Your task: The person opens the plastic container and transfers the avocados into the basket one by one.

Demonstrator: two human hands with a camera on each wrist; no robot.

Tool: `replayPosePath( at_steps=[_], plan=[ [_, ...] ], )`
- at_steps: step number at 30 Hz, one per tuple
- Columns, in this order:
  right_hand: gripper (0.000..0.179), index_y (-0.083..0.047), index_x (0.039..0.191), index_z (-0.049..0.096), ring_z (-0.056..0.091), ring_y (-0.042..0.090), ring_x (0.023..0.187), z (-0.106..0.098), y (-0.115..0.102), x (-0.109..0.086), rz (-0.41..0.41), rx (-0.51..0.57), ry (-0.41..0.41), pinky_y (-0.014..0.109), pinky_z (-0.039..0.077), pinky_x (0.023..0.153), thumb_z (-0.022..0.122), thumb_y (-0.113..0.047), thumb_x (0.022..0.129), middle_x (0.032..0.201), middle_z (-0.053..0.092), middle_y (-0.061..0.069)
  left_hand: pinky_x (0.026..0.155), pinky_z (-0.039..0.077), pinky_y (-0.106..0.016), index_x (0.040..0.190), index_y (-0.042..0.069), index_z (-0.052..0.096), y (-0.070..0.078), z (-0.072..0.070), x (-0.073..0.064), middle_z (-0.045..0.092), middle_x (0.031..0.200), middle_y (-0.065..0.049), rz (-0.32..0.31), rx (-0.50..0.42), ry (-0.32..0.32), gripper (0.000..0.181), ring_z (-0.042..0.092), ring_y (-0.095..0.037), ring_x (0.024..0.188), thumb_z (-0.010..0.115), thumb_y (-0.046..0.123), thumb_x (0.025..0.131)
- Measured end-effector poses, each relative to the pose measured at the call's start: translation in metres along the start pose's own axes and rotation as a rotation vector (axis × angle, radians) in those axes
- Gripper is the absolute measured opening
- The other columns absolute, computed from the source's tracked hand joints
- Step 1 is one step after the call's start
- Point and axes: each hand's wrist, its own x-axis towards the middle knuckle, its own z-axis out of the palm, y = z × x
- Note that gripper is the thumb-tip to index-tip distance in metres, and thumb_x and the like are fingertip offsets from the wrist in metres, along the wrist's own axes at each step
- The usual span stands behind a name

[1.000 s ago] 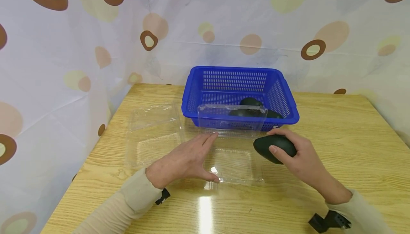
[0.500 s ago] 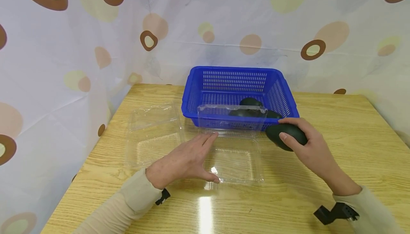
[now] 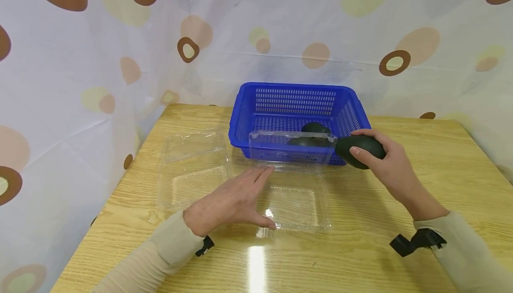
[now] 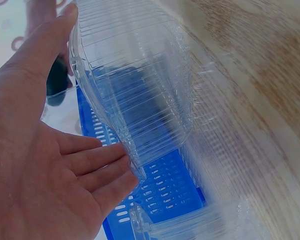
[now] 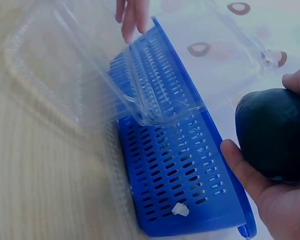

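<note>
My right hand (image 3: 392, 168) grips a dark green avocado (image 3: 360, 151) at the front right corner of the blue basket (image 3: 294, 86). In the right wrist view the avocado (image 5: 272, 132) sits between thumb and fingers, its far side hidden by the hand. My left hand (image 3: 236, 201) rests with extended, spread fingers at the left rim of a clear plastic clamshell box (image 3: 296, 204). The box's hinged lid (image 3: 280, 146) stands raised in front of the basket. Seen from the left wrist, the fingers (image 4: 107, 175) lie along the box's rim.
More dark avocados (image 3: 314, 128) lie in the right part of the basket, partly behind the raised lid. A second clear clamshell box (image 3: 194, 168) lies open on the wooden table (image 3: 433, 164), left of the first. A patterned curtain (image 3: 280, 26) hangs behind.
My right hand has carried the avocado from the clear box's right edge up and right to the basket's front right corner. The left hand has stayed put.
</note>
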Motion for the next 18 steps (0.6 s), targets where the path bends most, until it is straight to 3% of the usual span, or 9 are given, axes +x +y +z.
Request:
replayPosePath(
  at_steps=[10, 18],
  plan=[
    [0.042, -0.022, 0.140, 0.052, 0.057, 0.008, 0.098, -0.004, -0.006, 0.023, -0.026, -0.008, 0.026, 0.013, 0.053, 0.072, 0.055, -0.038, 0.101, 0.137, 0.049, 0.008, 0.121, 0.032, -0.035, 0.157, 0.005, 0.019, 0.000, 0.000, 0.000, 0.035, 0.158, -0.011, 0.008, 0.014, 0.001, 0.126, 0.036, -0.025, 0.146, 0.073, 0.075, 0.068],
    [0.050, -0.019, 0.141, 0.049, 0.054, 0.020, 0.103, -0.005, -0.004, 0.042, -0.003, -0.059, 0.022, 0.011, 0.049, 0.071, 0.054, -0.045, 0.099, 0.138, 0.049, 0.014, 0.121, 0.032, -0.035, 0.157, 0.004, 0.020, 0.000, 0.000, 0.000, 0.035, 0.159, -0.011, 0.009, 0.030, 0.000, 0.126, 0.036, -0.025, 0.146, 0.071, 0.077, 0.068]
  ],
)
